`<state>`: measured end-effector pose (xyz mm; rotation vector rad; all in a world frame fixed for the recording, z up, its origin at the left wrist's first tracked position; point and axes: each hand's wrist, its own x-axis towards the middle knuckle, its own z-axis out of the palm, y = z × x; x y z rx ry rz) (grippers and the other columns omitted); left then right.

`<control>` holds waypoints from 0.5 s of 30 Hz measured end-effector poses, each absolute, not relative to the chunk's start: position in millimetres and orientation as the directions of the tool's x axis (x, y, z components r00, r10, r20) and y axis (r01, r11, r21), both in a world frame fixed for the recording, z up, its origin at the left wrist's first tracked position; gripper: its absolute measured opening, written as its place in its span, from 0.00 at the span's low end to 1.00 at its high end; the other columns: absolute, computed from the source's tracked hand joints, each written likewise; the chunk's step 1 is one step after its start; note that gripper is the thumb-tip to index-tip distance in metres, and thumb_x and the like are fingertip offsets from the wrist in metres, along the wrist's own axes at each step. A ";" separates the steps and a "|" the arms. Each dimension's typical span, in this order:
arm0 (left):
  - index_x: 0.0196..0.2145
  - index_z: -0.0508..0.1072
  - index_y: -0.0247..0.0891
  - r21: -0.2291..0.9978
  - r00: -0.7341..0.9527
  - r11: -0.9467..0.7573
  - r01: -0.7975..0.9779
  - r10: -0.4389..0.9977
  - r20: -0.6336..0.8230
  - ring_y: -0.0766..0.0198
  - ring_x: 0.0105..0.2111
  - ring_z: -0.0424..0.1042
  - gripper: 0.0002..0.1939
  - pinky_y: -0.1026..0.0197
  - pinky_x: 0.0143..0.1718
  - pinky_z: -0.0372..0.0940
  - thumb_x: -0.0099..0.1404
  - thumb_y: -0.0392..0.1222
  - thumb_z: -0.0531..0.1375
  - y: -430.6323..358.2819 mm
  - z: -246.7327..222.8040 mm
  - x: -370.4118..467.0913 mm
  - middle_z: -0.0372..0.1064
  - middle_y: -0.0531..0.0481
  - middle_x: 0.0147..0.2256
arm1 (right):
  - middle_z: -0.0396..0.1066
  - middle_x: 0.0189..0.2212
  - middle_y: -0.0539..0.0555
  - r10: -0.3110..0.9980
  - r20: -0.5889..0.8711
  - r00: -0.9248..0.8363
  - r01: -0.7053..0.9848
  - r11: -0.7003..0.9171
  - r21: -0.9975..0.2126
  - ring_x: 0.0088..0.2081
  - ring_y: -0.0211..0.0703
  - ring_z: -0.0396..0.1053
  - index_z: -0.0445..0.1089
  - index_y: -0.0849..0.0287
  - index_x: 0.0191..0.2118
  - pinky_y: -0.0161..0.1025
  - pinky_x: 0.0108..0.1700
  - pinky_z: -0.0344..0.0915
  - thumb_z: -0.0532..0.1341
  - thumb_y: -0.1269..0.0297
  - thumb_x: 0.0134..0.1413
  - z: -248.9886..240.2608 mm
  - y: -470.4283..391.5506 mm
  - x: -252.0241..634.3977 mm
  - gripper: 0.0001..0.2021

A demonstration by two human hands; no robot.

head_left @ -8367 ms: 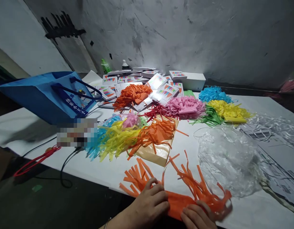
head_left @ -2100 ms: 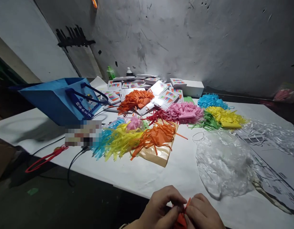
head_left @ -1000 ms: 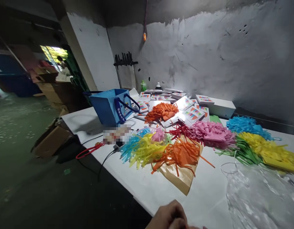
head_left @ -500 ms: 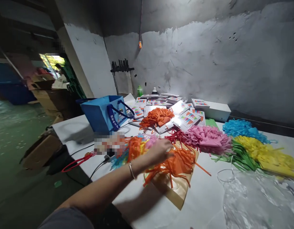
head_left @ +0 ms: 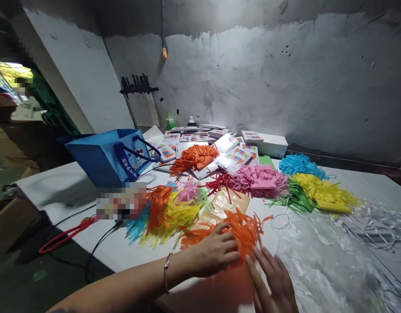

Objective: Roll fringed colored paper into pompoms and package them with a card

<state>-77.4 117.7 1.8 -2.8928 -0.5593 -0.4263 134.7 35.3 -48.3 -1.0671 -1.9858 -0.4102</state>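
An orange fringed paper bundle point(head_left: 244, 230) lies at the front of the table, partly over a tan plastic packet point(head_left: 223, 202). My left hand point(head_left: 216, 252), with a bracelet at the wrist, has its fingers curled over the left part of this bundle and grips it. At the bundle's right edge is my right hand point(head_left: 272, 278), its fingers stretched out and touching the orange paper. The bundle's lower part is blurred between the hands. Just left of it lies a mixed pile of yellow, orange, blue and pink strips point(head_left: 182, 211).
A blue gift bag point(head_left: 102, 158) stands at the left, near cables and a red cord point(head_left: 68, 234). Printed packs point(head_left: 234, 158) and another orange bundle point(head_left: 195, 158) lie behind. Pink point(head_left: 263, 178), blue point(head_left: 301, 165) and yellow point(head_left: 327, 189) bundles and clear plastic point(head_left: 320, 252) are at the right.
The view has turned right. My left hand and the orange bundle have come nearer, off much of the tan packet. My right hand has come into view beside the bundle.
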 end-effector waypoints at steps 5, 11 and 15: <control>0.41 0.71 0.39 -0.065 0.871 -0.926 0.372 0.325 0.367 0.62 0.36 0.68 0.09 0.51 0.61 0.50 0.69 0.29 0.54 87.9 4.6 -90.1 0.73 0.52 0.33 | 0.77 0.47 0.57 0.430 0.813 -0.392 0.752 0.659 0.014 0.60 0.50 0.66 0.73 0.60 0.32 0.57 0.69 0.45 0.47 0.73 0.68 -45.6 50.5 136.3 0.19; 0.44 0.73 0.40 0.113 0.468 -0.618 0.778 0.689 0.553 0.56 0.39 0.70 0.16 0.47 0.52 0.59 0.64 0.26 0.53 76.7 -21.5 -136.8 0.74 0.47 0.37 | 0.80 0.37 0.56 0.398 0.814 -0.423 0.772 0.629 0.093 0.48 0.47 0.76 0.73 0.61 0.33 0.53 0.68 0.51 0.50 0.78 0.64 -87.8 11.5 148.4 0.16; 0.56 0.67 0.38 0.154 0.375 -0.602 0.783 0.656 0.655 0.50 0.54 0.65 0.27 0.40 0.60 0.53 0.60 0.26 0.51 42.0 -33.8 -121.5 0.69 0.39 0.52 | 0.81 0.36 0.56 0.435 0.800 -0.412 0.790 0.608 0.077 0.44 0.48 0.78 0.73 0.61 0.33 0.53 0.68 0.50 0.51 0.79 0.63 -108.6 -4.4 147.1 0.14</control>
